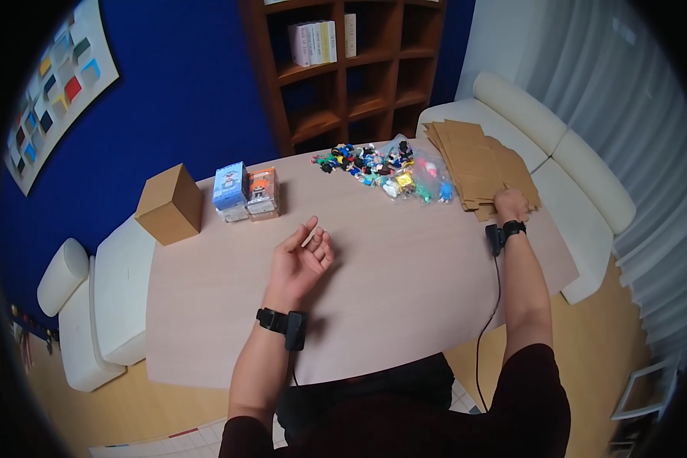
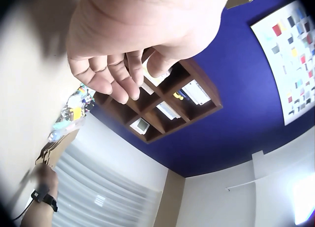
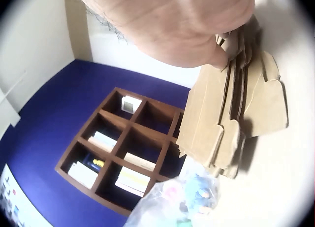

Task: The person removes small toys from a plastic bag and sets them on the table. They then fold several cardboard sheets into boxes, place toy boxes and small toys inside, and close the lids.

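Note:
At the right side of the table, a stack of flattened cardboard boxes (image 1: 477, 160) lies fanned out. My right hand (image 1: 511, 204) is at its near edge, thumb and fingers pinching a flattened cardboard box (image 3: 231, 94); the fingertips are partly hidden among the layers. My left hand (image 1: 301, 259) hovers over the middle of the table, palm turned up and inward. Its fingers (image 2: 120, 79) are loosely bent and hold nothing.
Small figurines (image 1: 366, 164) lie in a pile at the back, some inside a clear plastic bag (image 1: 433, 179). A closed cardboard box (image 1: 169, 204) stands at the left, beside printed boxes (image 1: 231, 187). Sofas and a shelf (image 1: 343, 76) surround the table (image 1: 389, 305).

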The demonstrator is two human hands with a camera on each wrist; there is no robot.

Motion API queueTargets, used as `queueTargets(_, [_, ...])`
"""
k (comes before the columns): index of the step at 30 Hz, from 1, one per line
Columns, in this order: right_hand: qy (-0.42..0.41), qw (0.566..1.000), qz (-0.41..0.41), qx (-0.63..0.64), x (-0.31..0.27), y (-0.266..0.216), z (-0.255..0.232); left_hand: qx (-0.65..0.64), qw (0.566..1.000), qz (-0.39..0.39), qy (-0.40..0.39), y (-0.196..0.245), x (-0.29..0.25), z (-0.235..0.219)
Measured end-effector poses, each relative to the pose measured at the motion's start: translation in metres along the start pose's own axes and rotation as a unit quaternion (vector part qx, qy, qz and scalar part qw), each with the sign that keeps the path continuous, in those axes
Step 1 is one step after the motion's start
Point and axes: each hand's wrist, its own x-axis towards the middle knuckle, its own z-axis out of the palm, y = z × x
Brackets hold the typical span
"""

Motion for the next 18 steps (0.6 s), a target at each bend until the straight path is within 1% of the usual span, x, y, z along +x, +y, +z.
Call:
queueTargets(3, [-0.008,0.996,-0.046,-0.071,-0.027,-0.016,-0.021,-0.007,1.000,-0.001,0.003,-0.002,0.003,-0.007])
queueTargets(6, [-0.014,0.994,-0.059,-0.094,-0.041,-0.027,-0.028,-0.011,1.000,-0.001,0.012,-0.003,0.004,-0.012])
queueTargets(9, [-0.015,0.992,-0.081,-0.095,-0.021,-0.025,-0.006,-0.016,1.000,0.001,0.015,-0.005,0.002,-0.017])
queueTargets(12, [-0.064,0.987,-0.105,-0.103,-0.024,-0.034,-0.008,-0.023,1.000,0.007,0.015,-0.006,0.002,-0.021])
queueTargets(15, [-0.060,0.986,-0.100,-0.122,-0.035,-0.044,-0.009,-0.030,0.999,0.010,0.015,-0.009,-0.001,-0.020])
queueTargets(18, [-0.026,0.989,-0.080,-0.120,-0.041,-0.047,-0.007,-0.025,1.000,0.011,0.007,-0.013,-0.003,-0.022])
